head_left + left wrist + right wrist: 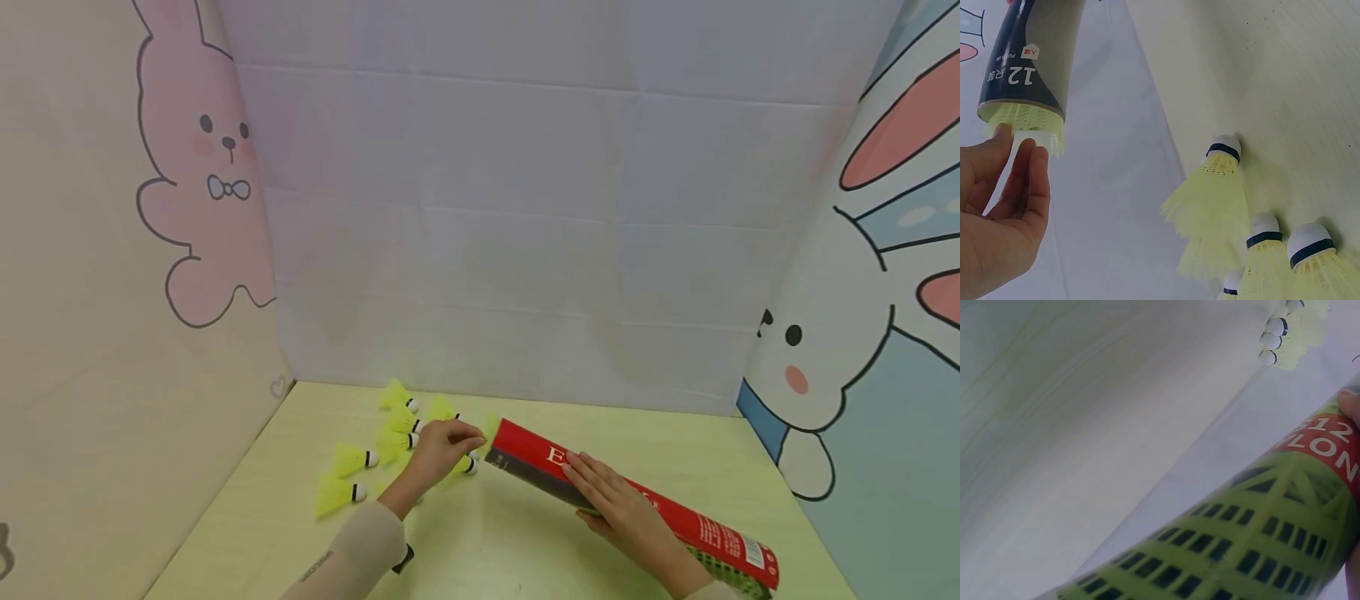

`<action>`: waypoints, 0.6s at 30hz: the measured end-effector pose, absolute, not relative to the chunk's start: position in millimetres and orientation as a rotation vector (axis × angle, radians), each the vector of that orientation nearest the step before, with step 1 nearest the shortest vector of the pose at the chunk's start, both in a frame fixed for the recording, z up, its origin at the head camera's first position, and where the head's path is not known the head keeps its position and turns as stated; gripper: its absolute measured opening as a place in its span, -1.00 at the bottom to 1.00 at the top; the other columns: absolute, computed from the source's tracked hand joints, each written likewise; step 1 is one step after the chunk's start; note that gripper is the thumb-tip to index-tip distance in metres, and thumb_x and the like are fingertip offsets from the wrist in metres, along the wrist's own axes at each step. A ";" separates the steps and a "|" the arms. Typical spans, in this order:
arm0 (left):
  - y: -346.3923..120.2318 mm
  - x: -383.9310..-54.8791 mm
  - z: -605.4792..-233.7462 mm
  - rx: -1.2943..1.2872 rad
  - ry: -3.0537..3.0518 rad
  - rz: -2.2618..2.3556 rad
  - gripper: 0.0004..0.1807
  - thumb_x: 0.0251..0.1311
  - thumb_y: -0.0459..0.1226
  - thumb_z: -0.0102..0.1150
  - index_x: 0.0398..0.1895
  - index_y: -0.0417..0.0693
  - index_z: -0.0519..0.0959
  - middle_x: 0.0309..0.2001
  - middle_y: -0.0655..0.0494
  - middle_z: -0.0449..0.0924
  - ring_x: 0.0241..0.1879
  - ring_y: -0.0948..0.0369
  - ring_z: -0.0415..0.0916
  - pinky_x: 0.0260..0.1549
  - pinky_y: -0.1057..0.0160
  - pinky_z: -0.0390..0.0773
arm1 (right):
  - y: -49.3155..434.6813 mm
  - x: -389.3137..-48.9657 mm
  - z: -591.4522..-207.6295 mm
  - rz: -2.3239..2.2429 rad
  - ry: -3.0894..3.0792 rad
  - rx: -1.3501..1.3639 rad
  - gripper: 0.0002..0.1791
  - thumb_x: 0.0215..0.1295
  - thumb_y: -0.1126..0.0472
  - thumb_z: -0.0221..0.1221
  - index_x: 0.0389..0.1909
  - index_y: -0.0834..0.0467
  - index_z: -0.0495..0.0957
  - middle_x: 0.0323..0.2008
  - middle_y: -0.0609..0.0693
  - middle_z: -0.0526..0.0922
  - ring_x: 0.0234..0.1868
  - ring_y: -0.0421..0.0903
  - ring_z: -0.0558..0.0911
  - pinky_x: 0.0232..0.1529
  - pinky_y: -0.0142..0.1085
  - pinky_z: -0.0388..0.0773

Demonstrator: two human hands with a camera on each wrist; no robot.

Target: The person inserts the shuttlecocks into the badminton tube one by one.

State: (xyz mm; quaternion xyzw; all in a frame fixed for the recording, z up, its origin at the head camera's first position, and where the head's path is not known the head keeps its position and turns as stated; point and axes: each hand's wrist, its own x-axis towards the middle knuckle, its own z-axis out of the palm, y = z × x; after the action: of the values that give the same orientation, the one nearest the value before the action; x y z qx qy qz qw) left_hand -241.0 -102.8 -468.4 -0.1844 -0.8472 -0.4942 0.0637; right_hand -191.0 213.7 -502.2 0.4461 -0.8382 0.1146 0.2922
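A long red, black and green shuttlecock tube (525,450) is held at a slant by my right hand (626,512), its fingers across the top and thumb beneath. The tube's open end points left, raised above the table. At that mouth my left hand (438,454) pinches the skirt edge of a yellow shuttlecock (1027,119), whose upper part is hidden inside the tube in the left wrist view. In the right wrist view the green printed side of the tube (1272,525) fills the lower right, with my right thumb (1350,406) on it.
Several yellow shuttlecocks (347,493) with white, black-banded heads lie on the pale table (495,558), left of and behind my left hand. A white cloth wall (510,250) stands along the back edge; rabbit-printed panels (847,383) flank both sides.
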 end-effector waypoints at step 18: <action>-96.5 -252.0 -472.0 -0.608 -2.721 -1.484 -0.87 0.19 -0.31 0.28 -0.24 -0.13 0.73 -0.34 0.14 0.64 -0.38 0.29 0.53 -0.40 0.37 0.57 | 214.0 -194.5 -508.6 0.316 -2.224 1.203 -0.32 0.51 -0.16 -0.30 0.33 0.28 0.32 0.33 0.16 0.36 0.33 0.07 0.33 0.41 -0.41 -0.06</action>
State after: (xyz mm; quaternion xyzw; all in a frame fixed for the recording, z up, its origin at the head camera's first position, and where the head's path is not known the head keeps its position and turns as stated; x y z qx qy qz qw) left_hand -252.0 -96.5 -472.0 -0.1926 -0.8614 -0.4699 -0.0085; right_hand -194.5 214.0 -508.6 0.4515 -0.8346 0.1185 0.2926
